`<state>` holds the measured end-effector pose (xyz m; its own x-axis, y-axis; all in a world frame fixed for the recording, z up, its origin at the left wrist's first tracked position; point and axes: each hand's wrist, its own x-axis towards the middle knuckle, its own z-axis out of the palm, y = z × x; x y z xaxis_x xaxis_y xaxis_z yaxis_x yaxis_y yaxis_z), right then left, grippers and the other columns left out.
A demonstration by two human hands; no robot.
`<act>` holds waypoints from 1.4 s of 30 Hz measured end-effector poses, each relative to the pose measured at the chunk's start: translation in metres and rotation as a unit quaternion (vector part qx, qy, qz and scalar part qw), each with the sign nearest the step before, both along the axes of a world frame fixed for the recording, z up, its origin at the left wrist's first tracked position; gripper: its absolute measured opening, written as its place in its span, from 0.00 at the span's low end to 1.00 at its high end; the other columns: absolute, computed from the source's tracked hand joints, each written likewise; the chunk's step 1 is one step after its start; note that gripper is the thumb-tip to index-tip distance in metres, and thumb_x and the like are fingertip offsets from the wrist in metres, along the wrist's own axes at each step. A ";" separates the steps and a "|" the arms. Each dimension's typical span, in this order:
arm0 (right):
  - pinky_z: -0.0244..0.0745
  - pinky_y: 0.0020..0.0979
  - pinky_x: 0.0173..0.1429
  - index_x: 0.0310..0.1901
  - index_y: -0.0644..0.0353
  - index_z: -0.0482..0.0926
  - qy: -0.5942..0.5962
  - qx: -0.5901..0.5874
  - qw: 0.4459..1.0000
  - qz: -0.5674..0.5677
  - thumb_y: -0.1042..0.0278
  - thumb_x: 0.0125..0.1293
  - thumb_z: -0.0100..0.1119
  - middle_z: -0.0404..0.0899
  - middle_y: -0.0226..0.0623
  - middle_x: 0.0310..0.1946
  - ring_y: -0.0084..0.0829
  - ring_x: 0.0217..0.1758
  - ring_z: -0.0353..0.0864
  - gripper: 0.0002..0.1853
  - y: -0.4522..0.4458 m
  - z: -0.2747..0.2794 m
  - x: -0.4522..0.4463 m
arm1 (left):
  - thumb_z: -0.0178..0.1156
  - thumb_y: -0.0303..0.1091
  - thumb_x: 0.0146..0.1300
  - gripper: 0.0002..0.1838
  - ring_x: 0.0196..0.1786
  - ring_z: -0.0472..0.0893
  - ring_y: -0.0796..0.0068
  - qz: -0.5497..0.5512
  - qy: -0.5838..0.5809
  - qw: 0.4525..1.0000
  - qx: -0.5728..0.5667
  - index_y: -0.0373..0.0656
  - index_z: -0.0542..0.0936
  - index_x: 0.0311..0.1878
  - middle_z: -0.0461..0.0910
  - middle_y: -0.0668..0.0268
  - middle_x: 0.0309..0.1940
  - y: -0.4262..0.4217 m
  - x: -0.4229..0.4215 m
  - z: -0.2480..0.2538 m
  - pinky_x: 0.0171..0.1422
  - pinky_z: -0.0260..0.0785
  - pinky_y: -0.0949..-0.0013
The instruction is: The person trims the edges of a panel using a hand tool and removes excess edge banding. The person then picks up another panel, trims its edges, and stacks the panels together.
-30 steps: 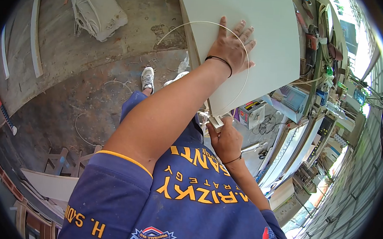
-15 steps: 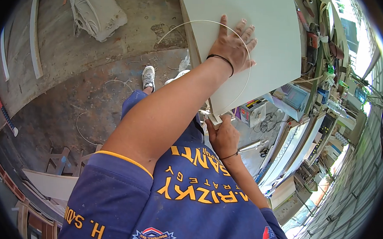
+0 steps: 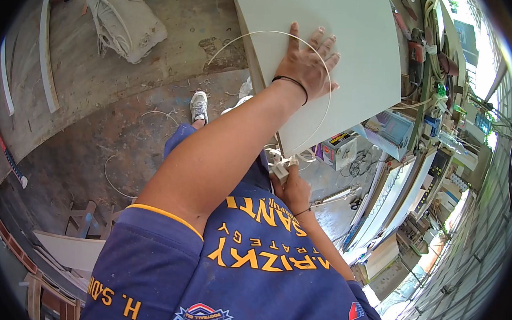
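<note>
Left hand [image 3: 307, 70], upper centre of frame: open, palm down, fingers spread on the white panel [image 3: 365, 67]. Right hand [image 3: 296, 191], centre: fingers closed on a small pale block [image 3: 279, 171] just beside the panel's near corner; exact finger placement partly hidden.

Panel location: upper centre to upper right. Judged stiff and fairly heavy for its breadth; the face looks smooth, so probably slick under a dusty palm. Edges and corners likely chip if knocked. Best hold: flat, spread pressure well in from the edge; for lifting, both hands on opposite edges.

Block: looks rigid and light, suited to a thumb-and-finger pinch on its sides. Whether the block touches the corner: cannot tell.

Thin pale strip [image 3: 274, 32] arcs above the panel and the left hand, lower end near the corner. Judged very light and springy, apt to whip or kink; pinch near an end.
</note>
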<state>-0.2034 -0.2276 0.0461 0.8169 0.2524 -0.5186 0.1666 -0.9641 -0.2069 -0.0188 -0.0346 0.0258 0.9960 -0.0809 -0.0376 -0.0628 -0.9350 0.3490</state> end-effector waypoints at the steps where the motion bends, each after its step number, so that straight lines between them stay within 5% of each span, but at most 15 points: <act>1: 0.74 0.49 0.31 0.47 0.60 0.68 0.037 -0.032 0.999 -0.006 0.49 0.63 0.62 0.80 0.51 0.23 0.54 0.27 0.81 0.23 -0.004 0.001 -0.004 | 0.43 0.65 0.67 0.33 0.79 0.47 0.71 0.000 -0.001 1.000 -0.004 0.65 0.64 0.72 0.51 0.74 0.77 0.001 0.000 0.000 0.76 0.30 0.31; 7: 0.75 0.40 0.35 0.39 0.63 0.76 -0.058 0.099 0.983 -0.146 0.58 0.57 0.66 0.82 0.48 0.27 0.46 0.33 0.83 0.17 -0.054 0.008 0.018 | 0.52 0.63 0.62 0.33 0.78 0.50 0.67 0.001 -0.037 0.998 -0.051 0.58 0.72 0.66 0.57 0.71 0.75 0.001 -0.002 -0.002 0.75 0.33 0.30; 10: 0.76 0.30 0.39 0.39 0.63 0.76 -0.148 0.179 0.931 -0.283 0.67 0.53 0.67 0.82 0.41 0.27 0.30 0.33 0.84 0.14 -0.085 0.020 0.037 | 0.55 0.63 0.61 0.32 0.78 0.52 0.66 0.004 -0.055 0.996 -0.067 0.54 0.76 0.62 0.60 0.69 0.73 0.002 -0.001 0.001 0.76 0.34 0.32; 14: 0.77 0.29 0.41 0.41 0.64 0.77 -0.265 0.286 0.858 -0.334 0.70 0.56 0.68 0.84 0.40 0.34 0.28 0.37 0.84 0.13 -0.106 0.029 0.081 | 0.57 0.61 0.59 0.30 0.76 0.57 0.64 0.006 -0.129 0.987 -0.097 0.52 0.78 0.59 0.68 0.67 0.68 0.004 -0.002 -0.008 0.77 0.33 0.36; 17: 0.76 0.32 0.41 0.41 0.63 0.80 -0.303 0.304 0.856 -0.289 0.64 0.58 0.69 0.82 0.39 0.34 0.32 0.36 0.82 0.14 -0.087 0.039 0.130 | 0.62 0.55 0.58 0.26 0.71 0.65 0.62 0.012 -0.190 0.972 -0.139 0.48 0.80 0.54 0.76 0.64 0.61 0.009 -0.003 -0.015 0.77 0.36 0.37; 19: 0.71 0.39 0.50 0.38 0.59 0.82 -0.340 0.295 0.874 -0.181 0.59 0.58 0.68 0.80 0.42 0.37 0.44 0.44 0.78 0.13 -0.079 0.029 0.170 | 0.65 0.46 0.58 0.21 0.67 0.71 0.59 0.006 -0.194 0.960 -0.203 0.44 0.80 0.50 0.80 0.61 0.56 0.014 -0.005 -0.018 0.76 0.42 0.38; 22: 0.69 0.40 0.52 0.42 0.56 0.81 -0.357 0.291 0.885 -0.071 0.57 0.59 0.67 0.79 0.39 0.40 0.42 0.47 0.76 0.14 -0.072 0.014 0.237 | 0.64 0.40 0.60 0.18 0.64 0.73 0.55 0.037 -0.157 0.948 -0.276 0.40 0.80 0.51 0.79 0.56 0.55 0.022 -0.014 -0.014 0.75 0.51 0.48; 28: 0.62 0.42 0.57 0.53 0.52 0.75 -0.393 0.294 0.870 0.043 0.51 0.61 0.65 0.76 0.35 0.50 0.40 0.57 0.71 0.22 -0.074 -0.007 0.361 | 0.54 0.43 0.70 0.27 0.67 0.70 0.58 0.343 -0.170 0.858 -0.342 0.33 0.69 0.65 0.71 0.50 0.64 0.015 -0.109 0.001 0.71 0.59 0.59; 31: 0.63 0.42 0.56 0.53 0.53 0.76 -0.384 0.289 0.867 0.132 0.52 0.62 0.63 0.77 0.36 0.50 0.41 0.56 0.72 0.21 -0.082 -0.008 0.403 | 0.53 0.47 0.72 0.32 0.67 0.70 0.60 0.499 -0.177 0.759 -0.379 0.32 0.64 0.69 0.70 0.50 0.64 0.003 -0.181 -0.031 0.71 0.60 0.60; 35: 0.71 0.49 0.52 0.50 0.56 0.79 -0.372 0.346 0.860 0.040 0.62 0.63 0.58 0.79 0.41 0.48 0.43 0.54 0.76 0.15 -0.119 -0.041 0.497 | 0.56 0.43 0.71 0.31 0.62 0.73 0.64 0.523 -0.014 0.760 -0.385 0.30 0.64 0.68 0.73 0.53 0.59 -0.064 -0.215 -0.024 0.65 0.66 0.63; 37: 0.71 0.50 0.55 0.49 0.54 0.79 -0.343 0.245 0.906 -0.043 0.64 0.61 0.58 0.78 0.39 0.52 0.44 0.56 0.74 0.14 -0.141 -0.059 0.535 | 0.58 0.38 0.70 0.27 0.51 0.78 0.70 0.483 0.020 0.760 -0.435 0.30 0.67 0.64 0.77 0.58 0.52 -0.103 -0.197 -0.009 0.55 0.73 0.69; 38: 0.69 0.49 0.59 0.50 0.53 0.79 -0.332 0.190 0.922 -0.057 0.65 0.60 0.60 0.78 0.38 0.52 0.45 0.57 0.73 0.15 -0.149 -0.056 0.542 | 0.58 0.38 0.70 0.27 0.51 0.78 0.70 0.489 0.017 0.759 -0.430 0.30 0.67 0.64 0.77 0.58 0.52 -0.110 -0.196 -0.012 0.55 0.73 0.69; 40: 0.69 0.49 0.60 0.48 0.52 0.80 -0.308 0.153 0.939 -0.008 0.65 0.60 0.59 0.78 0.37 0.53 0.44 0.58 0.72 0.14 -0.161 -0.054 0.546 | 0.59 0.35 0.69 0.21 0.39 0.80 0.76 0.582 -0.043 0.646 -0.492 0.32 0.71 0.59 0.81 0.61 0.43 -0.119 -0.195 -0.029 0.42 0.74 0.73; 42: 0.68 0.49 0.61 0.47 0.51 0.80 -0.282 0.111 0.952 0.042 0.64 0.60 0.59 0.77 0.36 0.53 0.42 0.60 0.71 0.12 -0.165 -0.056 0.549 | 0.58 0.35 0.69 0.18 0.34 0.79 0.77 0.581 -0.070 0.670 -0.456 0.33 0.72 0.56 0.81 0.63 0.39 -0.118 -0.205 -0.041 0.38 0.73 0.74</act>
<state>0.3456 -0.3929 -0.0095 0.9219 0.3808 0.0711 0.3858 -0.8856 -0.2586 -0.2236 -0.1523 -0.0151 0.3951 0.8270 -0.3999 0.4309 0.2176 0.8758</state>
